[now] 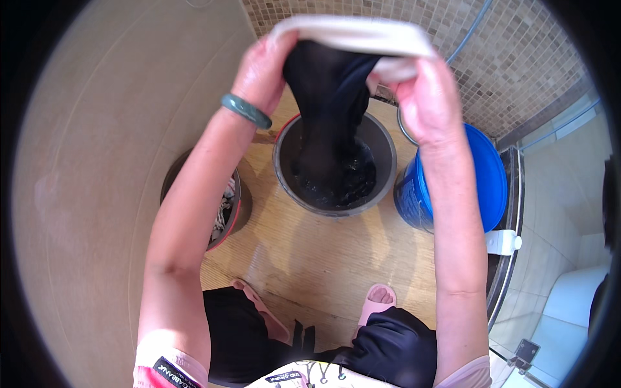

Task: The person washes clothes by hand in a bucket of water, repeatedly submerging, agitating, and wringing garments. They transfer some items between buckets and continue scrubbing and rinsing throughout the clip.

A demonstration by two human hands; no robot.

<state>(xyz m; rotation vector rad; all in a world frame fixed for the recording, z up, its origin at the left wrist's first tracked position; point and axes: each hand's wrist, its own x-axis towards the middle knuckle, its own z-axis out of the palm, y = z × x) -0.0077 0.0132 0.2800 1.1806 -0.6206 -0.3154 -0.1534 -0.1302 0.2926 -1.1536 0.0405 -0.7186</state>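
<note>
Both my hands hold up a black garment (326, 97) by its wide white band (352, 35), which is stretched between them and a little blurred. My left hand (262, 71), below a green bangle (246, 111) on the wrist, is closed on the band's left end. At the right end my right hand (427, 97) grips the band, its fingers partly hidden by the cloth. The black cloth hangs down into a grey bucket (385, 145) holding dark water (356, 178). The lower part of the garment lies in that water.
At the left, partly behind my forearm, stands a dark bucket (242, 210) with crumpled cloth inside. A blue bucket (485, 174) is at the right, beside a white bottle (503, 243). My feet wear pink slippers (374, 304) on the wood-look floor (323, 258). A mosaic wall (530, 58) rises behind.
</note>
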